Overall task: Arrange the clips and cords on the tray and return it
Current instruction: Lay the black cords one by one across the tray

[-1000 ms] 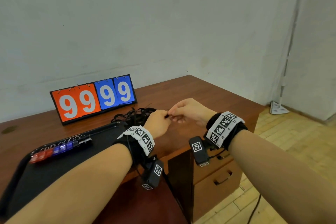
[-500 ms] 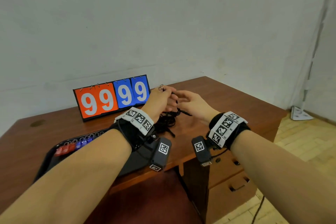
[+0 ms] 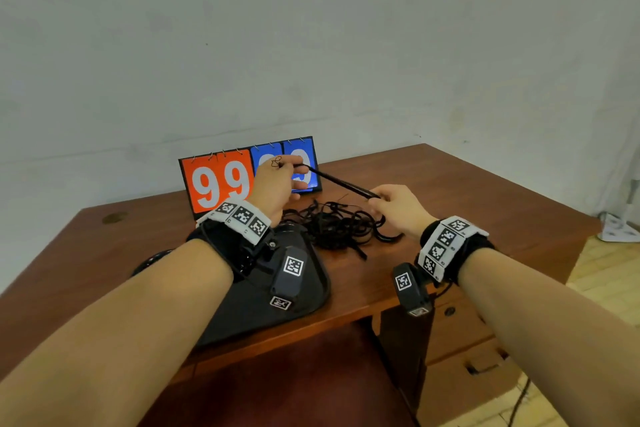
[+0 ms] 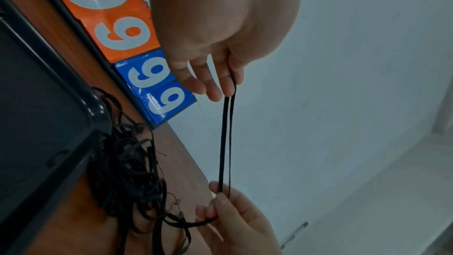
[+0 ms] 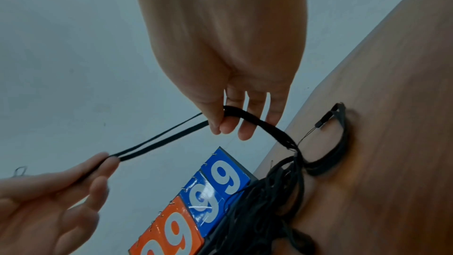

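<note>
A doubled black cord (image 3: 334, 180) is stretched taut in the air between my hands. My left hand (image 3: 294, 172) pinches its far end in front of the scoreboard, and a thin wire loop (image 3: 276, 161) sticks up above the fingers. In the left wrist view the cord (image 4: 225, 133) runs down from thumb and forefinger. My right hand (image 3: 375, 199) pinches the cord's near part, thumb against fingers (image 5: 215, 123). From there it trails into a tangled pile of black cords (image 3: 332, 227) on the desk. The black tray (image 3: 311, 291) lies under my left wrist. My forearm hides the tray's left part.
An orange and blue flip scoreboard (image 3: 216, 184) showing 9s stands behind the pile against the wall. The wooden desk (image 3: 485, 204) ends at the right, with drawers (image 3: 460, 333) below. A white stand base (image 3: 620, 229) sits on the floor at far right.
My hands have drawn apart and pulled the cord straight between them. The left hand stayed up by the scoreboard; the right moved right and down. The head view tilted down.
</note>
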